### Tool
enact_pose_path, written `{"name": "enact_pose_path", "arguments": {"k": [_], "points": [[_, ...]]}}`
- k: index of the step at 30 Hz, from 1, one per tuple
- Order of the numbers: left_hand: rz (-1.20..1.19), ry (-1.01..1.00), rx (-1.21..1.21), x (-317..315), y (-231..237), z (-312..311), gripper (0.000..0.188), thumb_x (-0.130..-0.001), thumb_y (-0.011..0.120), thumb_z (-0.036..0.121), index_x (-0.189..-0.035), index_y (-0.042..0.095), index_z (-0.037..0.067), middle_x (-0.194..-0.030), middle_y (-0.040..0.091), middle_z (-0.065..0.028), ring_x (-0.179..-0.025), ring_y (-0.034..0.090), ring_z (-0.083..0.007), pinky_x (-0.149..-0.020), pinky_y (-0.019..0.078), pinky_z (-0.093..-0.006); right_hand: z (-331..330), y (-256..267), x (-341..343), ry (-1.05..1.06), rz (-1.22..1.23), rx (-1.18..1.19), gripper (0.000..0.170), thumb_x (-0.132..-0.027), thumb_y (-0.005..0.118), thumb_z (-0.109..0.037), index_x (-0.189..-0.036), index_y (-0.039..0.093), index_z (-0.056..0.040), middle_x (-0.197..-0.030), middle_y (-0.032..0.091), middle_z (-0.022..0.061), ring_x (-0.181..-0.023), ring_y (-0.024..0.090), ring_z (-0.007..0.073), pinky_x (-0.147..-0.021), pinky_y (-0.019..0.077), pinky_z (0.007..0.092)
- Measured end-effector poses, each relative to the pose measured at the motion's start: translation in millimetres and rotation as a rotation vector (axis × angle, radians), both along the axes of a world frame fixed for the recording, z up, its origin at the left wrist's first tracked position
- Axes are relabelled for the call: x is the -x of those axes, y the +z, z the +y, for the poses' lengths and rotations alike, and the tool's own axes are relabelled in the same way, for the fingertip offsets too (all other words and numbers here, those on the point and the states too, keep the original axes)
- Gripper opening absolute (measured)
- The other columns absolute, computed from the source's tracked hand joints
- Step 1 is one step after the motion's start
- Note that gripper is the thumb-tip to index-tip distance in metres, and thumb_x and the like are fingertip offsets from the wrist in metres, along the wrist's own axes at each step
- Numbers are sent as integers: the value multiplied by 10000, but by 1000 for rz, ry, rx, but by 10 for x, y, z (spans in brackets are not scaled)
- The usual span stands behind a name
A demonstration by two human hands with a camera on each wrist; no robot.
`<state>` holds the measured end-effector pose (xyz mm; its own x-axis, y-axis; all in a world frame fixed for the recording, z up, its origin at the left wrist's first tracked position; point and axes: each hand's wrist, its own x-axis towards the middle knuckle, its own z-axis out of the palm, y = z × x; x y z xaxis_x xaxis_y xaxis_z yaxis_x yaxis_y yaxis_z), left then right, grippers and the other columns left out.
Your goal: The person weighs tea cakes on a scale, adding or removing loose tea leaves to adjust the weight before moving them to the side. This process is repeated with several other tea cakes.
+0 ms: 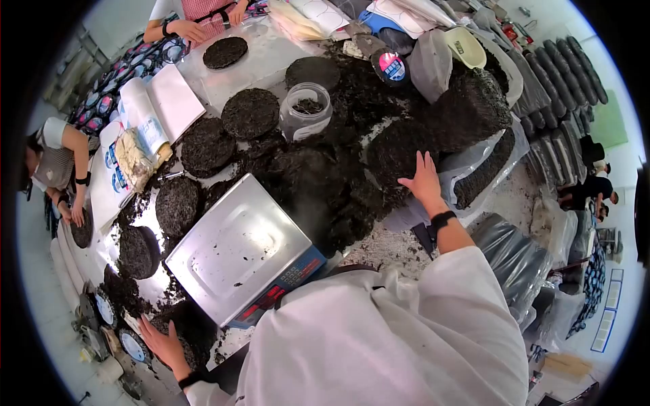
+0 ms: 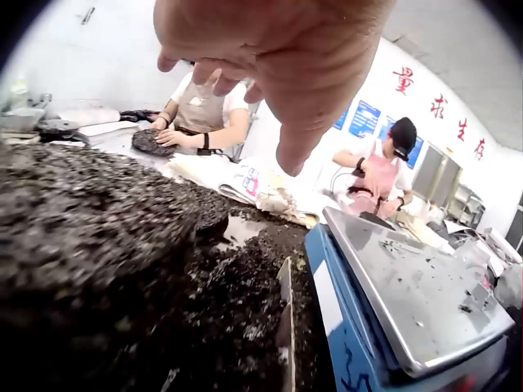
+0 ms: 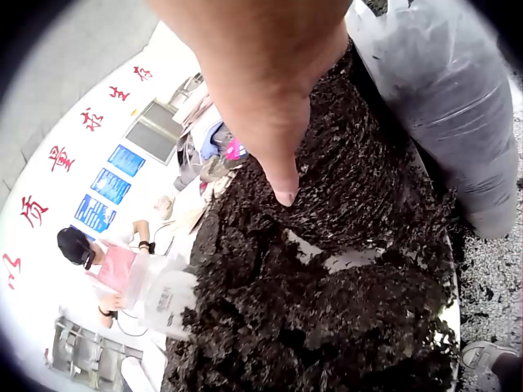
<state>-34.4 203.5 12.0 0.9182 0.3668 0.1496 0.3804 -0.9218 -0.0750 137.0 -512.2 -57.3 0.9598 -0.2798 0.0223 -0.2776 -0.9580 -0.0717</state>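
My left hand [image 1: 162, 344] is spread with straight fingers over a dark round cake [image 1: 186, 331] at the lower left; in the left wrist view the hand [image 2: 278, 65] hangs above the dark material [image 2: 90, 212], no grip seen. My right hand [image 1: 425, 181] lies with fingers extended at the edge of a dark round slab [image 1: 396, 152]; whether it presses cannot be told. In the right wrist view the hand [image 3: 261, 90] points at the shredded dark pile [image 3: 343, 163]. Between the hands stands a scale [image 1: 237, 243] with crumbs on its steel plate.
Several dark round cakes [image 1: 250, 114] lie beyond the scale, beside a clear plastic jar [image 1: 306, 122]. A large open plastic bag [image 1: 474, 162] of dark material is at the right. Two people work across the table, one in a pink apron [image 1: 203, 15]. Stacked black bags [image 1: 569, 71] stand farther right.
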Motion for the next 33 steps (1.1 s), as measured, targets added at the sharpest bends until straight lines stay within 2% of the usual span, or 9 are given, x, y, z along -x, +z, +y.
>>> {"name": "enact_pose_path", "arguments": {"k": [5,8,12,19,21,22,23,25,33], "points": [[234,270,94,573,-38,-136,849,-720,741,273,-1397,283,44,-1425,287,-239,-1320,269,-383,-1049,297,-464,-248,-331,-336,-69,194,37,891,-724,704,-461,-1416,278,-95,-1444,285,202,-1306,317,361,-1051,328,397],[312,244,256,1003,-669,183,848,-726,734,256,-1397,269,28,-1409,280,-283,-1301,287,-407,-1037,314,-470,-325,-184,-330,-6,199,-35,799,-742,691,-448,-1383,359,-106,-1396,389,163,-1283,363,334,-1046,337,393],[292,251,189,943,-646,105,773,-770,687,226,-1390,276,15,-1390,300,-297,-1270,335,-417,-1038,322,-439,-498,-230,-249,62,138,-86,691,-766,673,-328,-1357,396,-101,-1384,405,161,-1277,374,316,-1043,341,390],[243,254,181,914,-500,-39,721,-778,682,250,-1371,333,35,-1372,367,-250,-1248,382,-382,-1006,360,-423,37,629,199,417,-473,230,461,-790,541,-15,-1246,517,-78,-1221,553,95,-1148,504,271,-982,397,390],[191,207,170,964,-525,20,700,-772,688,259,-1352,367,34,-1350,403,-237,-1228,406,-376,-994,370,-422,489,789,409,40,-579,-915,384,-835,495,-10,-1212,539,-69,-1216,558,95,-1127,525,232,-966,407,403],[145,151,155,1005,-523,58,679,-766,693,269,-1332,401,32,-1327,438,-225,-1207,429,-369,-982,381,-421,639,736,441,-35,-570,-1352,363,-844,467,9,-1193,532,-69,-1207,557,93,-1114,531,224,-959,413,414],[144,168,153,1051,-504,107,679,-766,693,269,-1332,401,32,-1327,438,-225,-1207,429,-369,-982,381,-421,793,727,514,-23,-557,-1361,363,-844,467,9,-1193,532,-69,-1207,557,93,-1114,531,224,-959,413,414],[121,82,197,1078,-469,189,616,-771,688,283,-1282,464,21,-1278,493,-214,-1160,471,-364,-969,390,-416,1259,942,612,-106,-313,-2439,364,-830,480,28,-1181,514,-63,-1188,570,69,-1107,536,238,-988,396,436],[159,97,156,1042,-406,107,572,-783,631,216,-1270,442,-16,-1276,490,-222,-1132,492,-368,-950,405,-421,2361,1172,836,-157,18,-2479,449,-816,481,23,-1251,442,-84,-1241,528,82,-1165,492,269,-1007,372,478]]}}
